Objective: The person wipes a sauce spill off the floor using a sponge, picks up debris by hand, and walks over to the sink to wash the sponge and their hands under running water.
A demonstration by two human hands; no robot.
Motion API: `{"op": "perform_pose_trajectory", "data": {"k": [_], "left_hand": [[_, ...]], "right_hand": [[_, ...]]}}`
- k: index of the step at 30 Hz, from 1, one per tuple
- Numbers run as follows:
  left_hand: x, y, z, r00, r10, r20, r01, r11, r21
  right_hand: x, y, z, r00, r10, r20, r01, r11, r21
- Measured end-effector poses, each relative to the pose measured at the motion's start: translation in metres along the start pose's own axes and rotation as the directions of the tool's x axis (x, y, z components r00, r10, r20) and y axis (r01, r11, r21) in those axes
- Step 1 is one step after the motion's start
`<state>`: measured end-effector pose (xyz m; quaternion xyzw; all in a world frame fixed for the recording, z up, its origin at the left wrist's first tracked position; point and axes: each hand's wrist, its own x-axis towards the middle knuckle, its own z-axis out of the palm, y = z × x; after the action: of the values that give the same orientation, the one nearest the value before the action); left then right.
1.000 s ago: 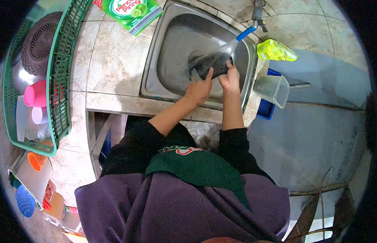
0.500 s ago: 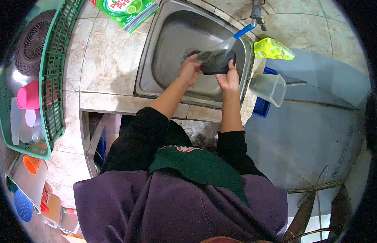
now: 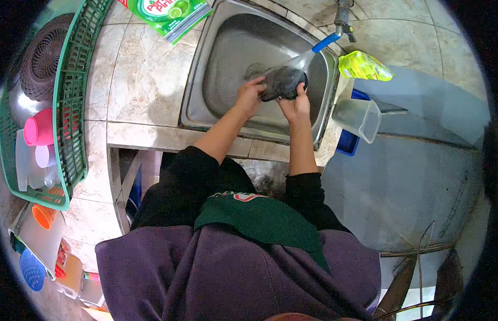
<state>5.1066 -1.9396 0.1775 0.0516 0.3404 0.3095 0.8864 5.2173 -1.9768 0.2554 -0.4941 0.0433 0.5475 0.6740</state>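
Under the running water in the steel sink (image 3: 219, 88) is a dark, wet object (image 3: 284, 84), its exact kind hard to make out. My right hand (image 3: 297, 104) grips its right side, thumb on top. At its left edge my left hand (image 3: 250, 96) has its fingers closed on it. Water sprays over it from the blue hose end (image 3: 326, 42) on the tap (image 3: 342, 22). The spray blurs its surface.
A green basket (image 3: 72, 101) with bowls and cups stands at the left. A green soap pouch (image 3: 171, 16) lies behind the sink's left side. Right of the sink are a yellow packet (image 3: 364, 66), a clear container (image 3: 361, 117) and a blue tray (image 3: 347, 143).
My left hand has gone from pointing fingers on the object to holding its left edge. The dark object has turned and looks more bunched between my hands.
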Motion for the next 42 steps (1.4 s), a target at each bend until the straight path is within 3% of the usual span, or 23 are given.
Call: {"op": "perform_pose_trajectory", "data": {"k": [3, 5, 8, 15, 21, 23, 29, 34, 36, 38, 42], "left_hand": [[0.0, -0.002, 0.002, 0.997, -0.034, -0.062, 0.024, 0.986, -0.162], [-0.008, -0.003, 0.004, 0.992, 0.084, -0.099, -0.075, 0.993, 0.089], [-0.012, 0.0, 0.004, 0.989, 0.027, -0.144, 0.008, 0.972, 0.234], [-0.009, -0.002, 0.0, 0.987, -0.01, -0.158, 0.046, 0.973, 0.226], [-0.012, 0.008, 0.004, 0.993, -0.11, -0.051, 0.119, 0.961, 0.249], [-0.018, 0.018, 0.012, 0.986, -0.155, -0.061, 0.167, 0.9, 0.402], [-0.005, 0.007, 0.005, 0.987, -0.149, 0.064, 0.134, 0.972, 0.195], [-0.006, 0.01, 0.009, 0.987, -0.162, 0.022, 0.151, 0.954, 0.258], [-0.004, 0.009, 0.007, 0.989, -0.147, 0.031, 0.134, 0.955, 0.263], [-0.005, 0.008, 0.006, 0.99, -0.135, 0.037, 0.118, 0.944, 0.309], [-0.005, 0.004, 0.008, 0.993, -0.113, 0.033, 0.102, 0.967, 0.233]], "right_hand": [[0.01, 0.004, -0.013, 0.996, 0.04, 0.082, -0.043, 0.998, 0.042], [0.016, 0.007, -0.021, 0.993, 0.06, 0.099, -0.066, 0.996, 0.061], [0.02, 0.012, -0.027, 0.995, 0.046, 0.083, -0.051, 0.997, 0.052], [0.016, 0.019, -0.021, 0.999, -0.031, 0.026, 0.032, 0.996, -0.08], [0.005, 0.018, -0.01, 0.991, -0.124, 0.053, 0.13, 0.984, -0.125], [0.015, 0.019, -0.024, 0.994, -0.092, 0.052, 0.097, 0.991, -0.093], [0.004, 0.016, -0.01, 0.993, -0.109, 0.037, 0.112, 0.989, -0.101], [0.01, 0.017, -0.017, 0.998, -0.053, 0.045, 0.054, 0.998, -0.025], [0.0, 0.016, -0.007, 0.987, -0.158, 0.037, 0.161, 0.98, -0.12], [-0.004, 0.015, -0.002, 0.988, -0.154, 0.011, 0.155, 0.98, -0.124], [-0.008, 0.016, -0.002, 0.989, -0.15, -0.008, 0.148, 0.982, -0.119]]}}
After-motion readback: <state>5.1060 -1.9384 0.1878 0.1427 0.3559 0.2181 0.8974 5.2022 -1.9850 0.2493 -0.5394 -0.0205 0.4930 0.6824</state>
